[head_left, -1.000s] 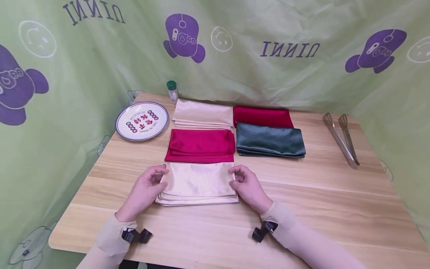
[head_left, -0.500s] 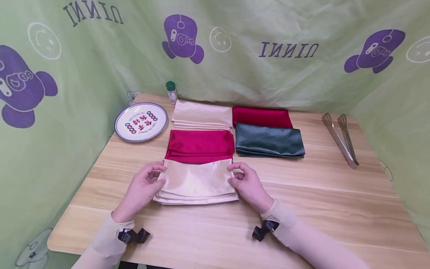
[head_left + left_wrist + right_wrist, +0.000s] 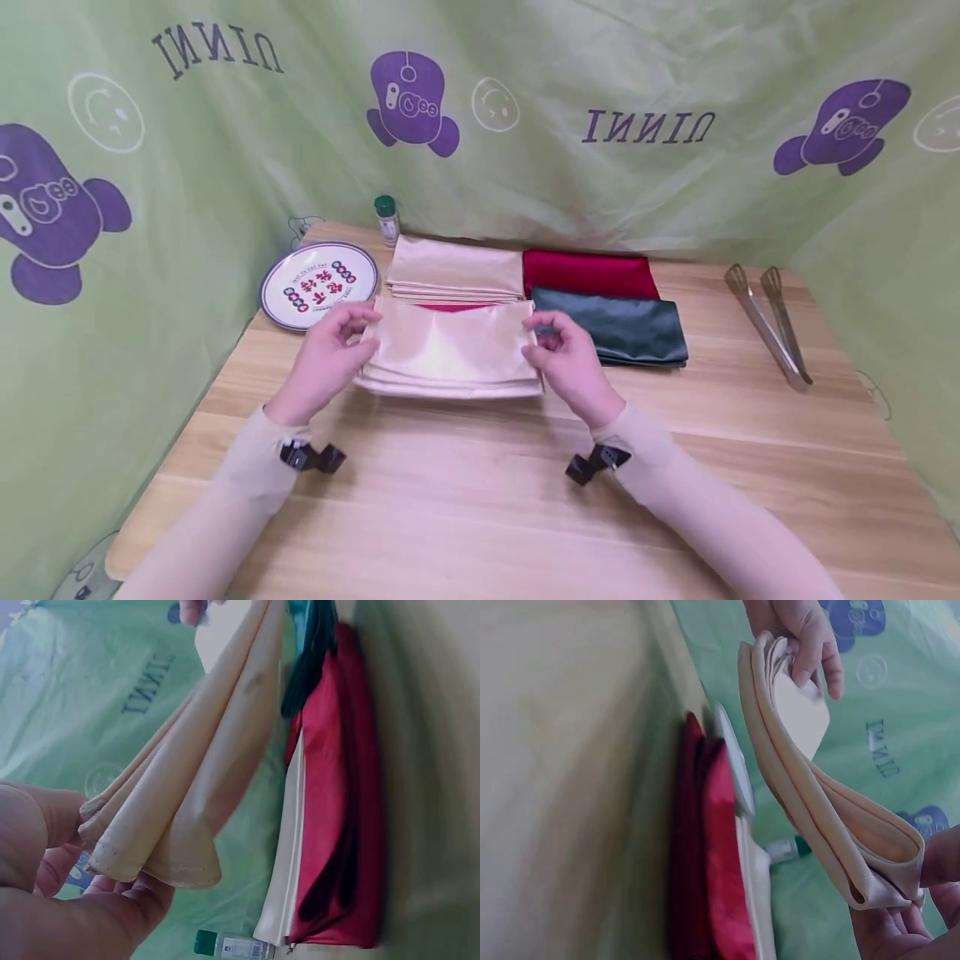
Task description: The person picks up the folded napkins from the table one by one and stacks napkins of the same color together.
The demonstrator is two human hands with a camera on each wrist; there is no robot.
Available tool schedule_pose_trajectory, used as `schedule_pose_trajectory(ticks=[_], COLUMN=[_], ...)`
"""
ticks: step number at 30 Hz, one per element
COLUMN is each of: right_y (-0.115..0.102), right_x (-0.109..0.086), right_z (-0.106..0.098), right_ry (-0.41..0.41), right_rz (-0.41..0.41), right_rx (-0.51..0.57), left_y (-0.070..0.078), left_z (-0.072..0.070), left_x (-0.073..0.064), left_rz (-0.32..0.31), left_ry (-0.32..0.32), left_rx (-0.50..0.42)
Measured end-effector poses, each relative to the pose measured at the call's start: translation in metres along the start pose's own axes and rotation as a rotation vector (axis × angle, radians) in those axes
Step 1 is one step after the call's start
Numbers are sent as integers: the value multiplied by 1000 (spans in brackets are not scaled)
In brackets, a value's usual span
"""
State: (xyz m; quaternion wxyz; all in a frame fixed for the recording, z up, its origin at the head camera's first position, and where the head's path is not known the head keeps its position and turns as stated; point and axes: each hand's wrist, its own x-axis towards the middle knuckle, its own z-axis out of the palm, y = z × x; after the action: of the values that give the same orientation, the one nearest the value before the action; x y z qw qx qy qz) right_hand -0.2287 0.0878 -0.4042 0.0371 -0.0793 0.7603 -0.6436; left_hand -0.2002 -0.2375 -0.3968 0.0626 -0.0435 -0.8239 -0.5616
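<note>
A folded cream satin cloth (image 3: 450, 346) is held up off the table between both hands, its layers fanning out at the near edge. My left hand (image 3: 327, 362) pinches its left end, thumb on the near side. At the right end, my right hand (image 3: 573, 371) grips it between thumb and fingers. In the left wrist view, the cream cloth (image 3: 191, 780) hangs in the air apart from the folded red cloth (image 3: 322, 825) lying on the table. From the head, it covers most of that red cloth (image 3: 457, 307).
Behind lie another folded cream cloth (image 3: 457, 267), a second red cloth (image 3: 592, 275) and a dark green cloth (image 3: 622, 329). A printed plate (image 3: 273, 304) and a green-capped bottle (image 3: 387, 223) stand at back left. Metal tongs (image 3: 767, 333) lie right. Patterned green curtain (image 3: 540, 183) encloses the table.
Both hands have lifted the near cream cloth off the table and carried it forward over the front red cloth. The other cloths, plate, bottle and tongs stay in place.
</note>
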Motion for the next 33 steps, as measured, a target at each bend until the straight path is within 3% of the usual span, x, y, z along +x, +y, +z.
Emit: schedule_pose_trajectory(ticks=[7, 12, 15, 21, 26, 33], right_y=[-3, 5, 13, 24, 27, 29], right_x=[71, 112, 133, 168, 183, 185], right_z=[-3, -5, -5, -5, -5, -7], right_ry=[51, 125, 160, 194, 184, 116], right_rz=[-3, 13, 36, 63, 98, 113], right_rx=[24, -65, -126, -167, -219, -343], left_y=[-2, -8, -16, -27, -31, -43], left_z=[3, 13, 20, 30, 36, 26], left_x=[70, 114, 133, 160, 175, 179], left_rz=[-36, -58, -62, -45, -53, -35], left_ry=[91, 151, 168, 176, 177, 47], left_rx=[9, -3, 41, 116, 146, 183])
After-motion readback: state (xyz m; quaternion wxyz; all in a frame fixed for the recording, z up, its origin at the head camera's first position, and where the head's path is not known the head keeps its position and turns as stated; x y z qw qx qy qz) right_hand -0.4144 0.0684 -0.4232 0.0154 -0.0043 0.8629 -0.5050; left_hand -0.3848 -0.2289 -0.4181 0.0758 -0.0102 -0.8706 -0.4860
